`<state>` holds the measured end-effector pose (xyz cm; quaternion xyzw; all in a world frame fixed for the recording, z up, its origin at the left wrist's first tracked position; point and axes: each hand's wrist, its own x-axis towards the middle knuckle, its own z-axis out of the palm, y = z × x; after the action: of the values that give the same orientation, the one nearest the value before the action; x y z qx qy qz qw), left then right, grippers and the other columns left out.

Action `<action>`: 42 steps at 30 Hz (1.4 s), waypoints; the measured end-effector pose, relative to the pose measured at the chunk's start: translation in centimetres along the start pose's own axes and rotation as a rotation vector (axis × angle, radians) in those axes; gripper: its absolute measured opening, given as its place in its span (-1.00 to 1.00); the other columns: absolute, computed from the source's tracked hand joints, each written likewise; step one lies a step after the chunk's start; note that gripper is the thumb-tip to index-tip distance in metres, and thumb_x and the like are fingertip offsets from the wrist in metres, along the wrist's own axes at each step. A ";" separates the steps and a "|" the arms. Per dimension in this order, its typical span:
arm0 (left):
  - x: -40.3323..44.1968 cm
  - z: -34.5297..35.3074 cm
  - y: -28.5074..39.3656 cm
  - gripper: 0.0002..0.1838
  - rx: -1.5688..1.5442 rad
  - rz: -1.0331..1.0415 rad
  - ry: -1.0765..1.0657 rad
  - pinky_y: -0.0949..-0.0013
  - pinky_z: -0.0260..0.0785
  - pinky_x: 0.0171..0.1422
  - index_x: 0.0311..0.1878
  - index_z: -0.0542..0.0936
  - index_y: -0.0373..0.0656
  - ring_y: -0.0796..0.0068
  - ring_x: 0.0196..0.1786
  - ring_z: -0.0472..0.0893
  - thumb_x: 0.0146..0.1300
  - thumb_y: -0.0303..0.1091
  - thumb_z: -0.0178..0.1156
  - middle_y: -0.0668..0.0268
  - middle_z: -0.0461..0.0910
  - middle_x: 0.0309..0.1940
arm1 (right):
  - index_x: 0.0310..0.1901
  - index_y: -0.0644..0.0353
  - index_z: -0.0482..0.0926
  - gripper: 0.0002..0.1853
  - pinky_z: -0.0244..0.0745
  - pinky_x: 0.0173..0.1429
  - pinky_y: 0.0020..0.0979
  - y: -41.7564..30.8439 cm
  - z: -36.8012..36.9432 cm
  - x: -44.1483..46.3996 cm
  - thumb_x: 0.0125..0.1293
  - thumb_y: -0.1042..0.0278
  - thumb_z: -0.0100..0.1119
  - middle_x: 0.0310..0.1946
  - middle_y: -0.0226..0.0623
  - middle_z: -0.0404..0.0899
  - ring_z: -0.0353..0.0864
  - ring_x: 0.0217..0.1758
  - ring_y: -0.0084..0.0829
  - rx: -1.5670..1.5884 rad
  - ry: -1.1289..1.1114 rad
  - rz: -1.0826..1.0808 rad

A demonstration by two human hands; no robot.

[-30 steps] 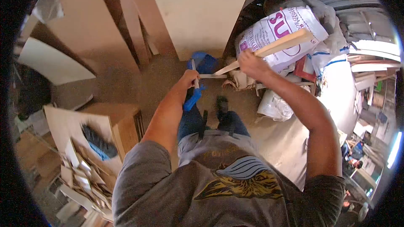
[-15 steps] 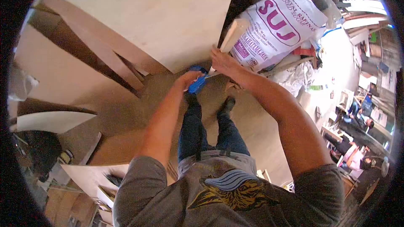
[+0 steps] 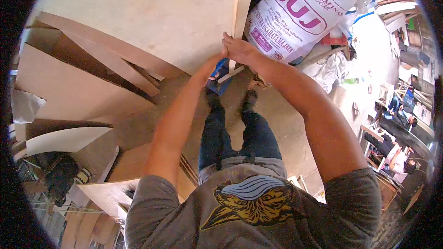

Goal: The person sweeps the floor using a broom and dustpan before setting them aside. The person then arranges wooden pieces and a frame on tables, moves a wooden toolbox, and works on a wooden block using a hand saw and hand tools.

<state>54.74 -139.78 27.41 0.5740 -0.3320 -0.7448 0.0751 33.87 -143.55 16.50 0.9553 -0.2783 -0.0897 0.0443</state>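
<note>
A pale wooden bar [image 3: 240, 14] stands up from between my hands, with a short crosspiece [image 3: 230, 75] near its lower end. My right hand [image 3: 240, 50] is closed around the bar's middle. Just below and to the left, my left hand [image 3: 217, 68] is wrapped on a bright blue thing [image 3: 219, 67] held against the bar; its kind is unclear. A darker blue flat piece [image 3: 218, 87] shows under that hand, above my foot. My palms and some fingertips are hidden.
A large pale board [image 3: 138, 14] leans ahead on the left, with brown panels [image 3: 83, 78] beside it. A white printed sugar sack [image 3: 300, 16] lies to the right of the bar. People [image 3: 398, 159] sit far off at right.
The bar has swung more upright and its top has moved left and up. My hands have come closer together, and the left hand has risen with the blue thing.
</note>
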 end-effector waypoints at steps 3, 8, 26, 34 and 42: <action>1.7 -0.4 -1.6 -0.45 0.111 0.230 0.038 0.33 0.47 -0.14 0.16 0.70 -0.04 0.45 -0.26 0.55 0.23 0.12 0.36 0.35 0.61 -0.20 | -0.25 -0.03 0.80 -0.79 -0.02 0.66 -0.01 1.0 -5.3 -1.5 0.21 0.27 0.17 -0.09 -0.35 0.70 0.46 0.32 -0.18 -0.195 0.060 -0.075; 0.6 -0.4 -3.5 -0.59 0.510 0.597 0.169 0.21 0.52 0.07 0.11 0.75 -0.01 0.24 -0.10 0.69 0.15 -0.24 0.39 0.17 0.72 -0.15 | -0.43 -0.09 0.81 -0.85 -0.01 0.66 -0.05 3.1 -10.6 -1.2 0.11 0.25 0.23 -0.31 -0.48 0.71 0.46 0.24 -0.22 -0.307 0.025 -0.213; -1.5 -0.1 -2.7 -0.49 1.067 0.303 0.404 0.05 0.49 0.28 0.26 0.63 0.15 0.09 0.19 0.63 0.22 -0.05 0.38 0.20 0.65 0.10 | -0.17 0.06 0.81 -0.72 -0.09 0.67 -0.02 4.2 -11.1 1.0 0.27 0.18 0.15 0.10 -0.32 0.66 0.34 0.46 -0.21 -0.472 0.078 -0.051; -3.6 2.1 -2.5 -0.47 1.235 0.222 0.473 0.01 0.52 0.22 0.30 0.58 0.15 0.09 0.18 0.64 0.26 -0.04 0.35 0.21 0.61 0.11 | -0.04 0.10 0.74 -0.71 0.07 0.60 0.03 3.0 -10.2 0.2 0.32 0.25 0.13 0.18 -0.23 0.61 0.37 0.47 -0.19 -0.246 0.148 0.054; -5.8 4.7 -3.4 -0.62 1.270 0.048 0.483 0.02 0.48 0.24 0.13 0.68 0.05 0.10 0.17 0.64 0.28 -0.09 0.31 0.17 0.65 0.05 | 0.12 0.16 0.64 -0.64 0.16 0.57 0.07 -1.4 -11.5 -4.0 0.34 0.30 0.09 0.24 -0.07 0.54 0.35 0.49 -0.12 0.168 0.135 0.176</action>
<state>53.27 -132.40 30.67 0.6495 -0.6914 -0.2545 -0.1881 33.52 -139.82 28.15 0.9313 -0.3641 0.0024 -0.0096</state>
